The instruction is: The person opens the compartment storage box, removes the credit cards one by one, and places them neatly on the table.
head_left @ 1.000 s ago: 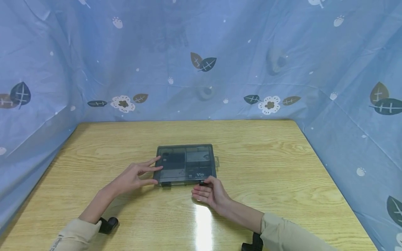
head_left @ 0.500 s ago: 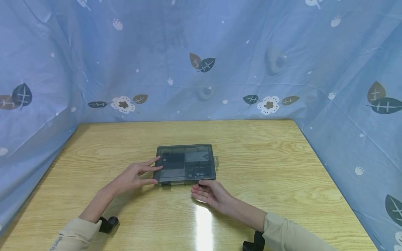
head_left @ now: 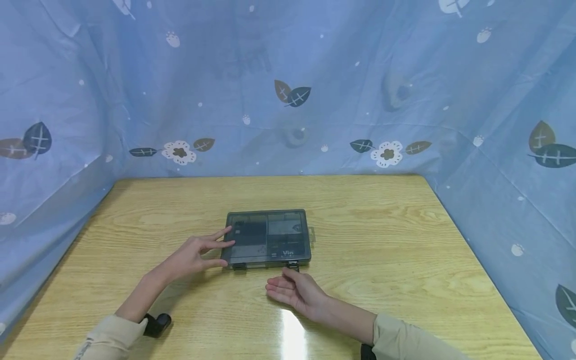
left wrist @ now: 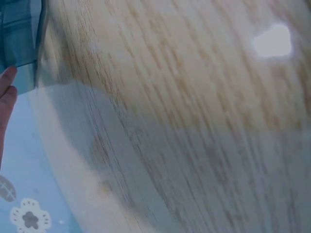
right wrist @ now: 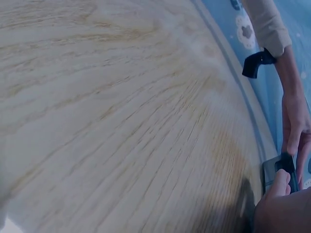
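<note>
A dark, see-through plastic compartment box [head_left: 252,250] lies flat on the table with its lid down. Two black latches sit on its front side, a left latch [head_left: 240,266] and a right latch [head_left: 292,265], which now shows uncovered and appears to stick out. My left hand [head_left: 193,256] rests at the box's left end, fingers fairly straight on the lid and thumb at the front corner. Just below the right latch is my right hand [head_left: 300,295], palm turned up, its fingertips at or very near the latch; contact is unclear. Only fingertips [left wrist: 7,90] show in the left wrist view.
A wooden table [head_left: 382,240] carries the box, with a clear hang tab [head_left: 312,235] jutting from its right end. Blue patterned cloth [head_left: 252,60] encloses the back and sides. A black wrist mount [head_left: 157,325] hangs below the left sleeve.
My right hand has drawn down and slightly left from the right latch, which is now exposed. The left hand has stayed at the box's left end.
</note>
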The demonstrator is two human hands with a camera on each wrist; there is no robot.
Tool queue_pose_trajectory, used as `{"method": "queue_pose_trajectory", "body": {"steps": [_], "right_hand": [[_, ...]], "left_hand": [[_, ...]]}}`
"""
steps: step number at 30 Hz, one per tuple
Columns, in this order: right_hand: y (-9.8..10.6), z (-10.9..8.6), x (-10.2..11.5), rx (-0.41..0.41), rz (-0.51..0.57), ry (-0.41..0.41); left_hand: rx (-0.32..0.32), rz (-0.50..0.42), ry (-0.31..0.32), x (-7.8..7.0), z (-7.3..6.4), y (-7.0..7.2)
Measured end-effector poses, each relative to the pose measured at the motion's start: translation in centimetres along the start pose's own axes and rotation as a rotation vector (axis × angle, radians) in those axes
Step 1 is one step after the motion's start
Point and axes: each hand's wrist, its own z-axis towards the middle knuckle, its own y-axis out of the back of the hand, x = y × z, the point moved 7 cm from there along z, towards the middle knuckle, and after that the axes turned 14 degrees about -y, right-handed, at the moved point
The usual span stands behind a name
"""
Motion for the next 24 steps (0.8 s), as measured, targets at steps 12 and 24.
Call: {"method": "queue_pose_trajectory", "body": {"steps": [12,24], "right_hand": [[-1.6,0.8,-0.9,0.036,-0.063,-0.057],[-4.9,3.9,-1.2,0.148,-0.123,-0.154]], "left_hand": [[0.004,-0.017,0.011,0.1,-0.1,0.1],[0.014,-0.029,0.009,0.1,0.0,0.0]]}}
